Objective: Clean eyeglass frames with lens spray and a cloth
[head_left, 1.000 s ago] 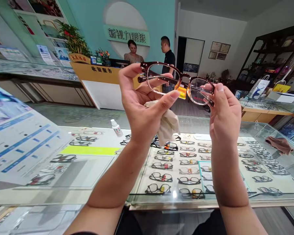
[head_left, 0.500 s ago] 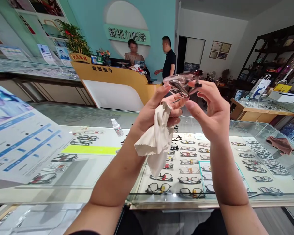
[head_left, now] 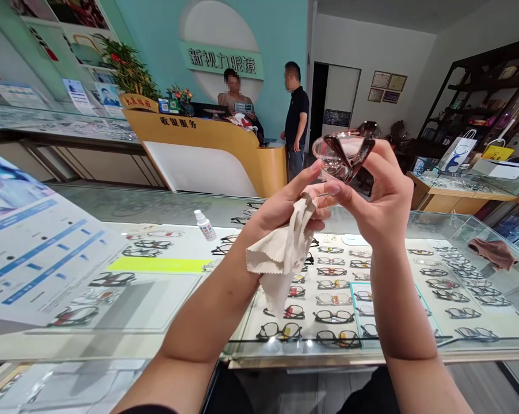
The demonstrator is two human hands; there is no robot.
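A pair of eyeglasses [head_left: 349,154] with pinkish clear rims and dark temples is raised above the display case. My right hand [head_left: 378,187] grips it by the dark temple side, thumb below and fingers behind. My left hand [head_left: 290,202] is closed around a cream cleaning cloth [head_left: 281,253] with zigzag edges, which dangles below the palm. The left thumb tip reaches the near rim of the eyeglasses; whether it presses on them I cannot tell. Part of the right fingers is hidden behind the frame.
Under my arms lies a glass display case [head_left: 328,361] with rows of spectacle frames. A small white spray bottle [head_left: 205,225] stands on it, left of my arm. A printed card [head_left: 39,247] rises at left; a brown cloth [head_left: 492,253] lies at right. Two people are at the yellow counter [head_left: 208,141].
The eyeglasses have turned and shifted right, so one round rim shows more openly. Both hands and the cloth moved slightly right. The standing person's arm has lowered.
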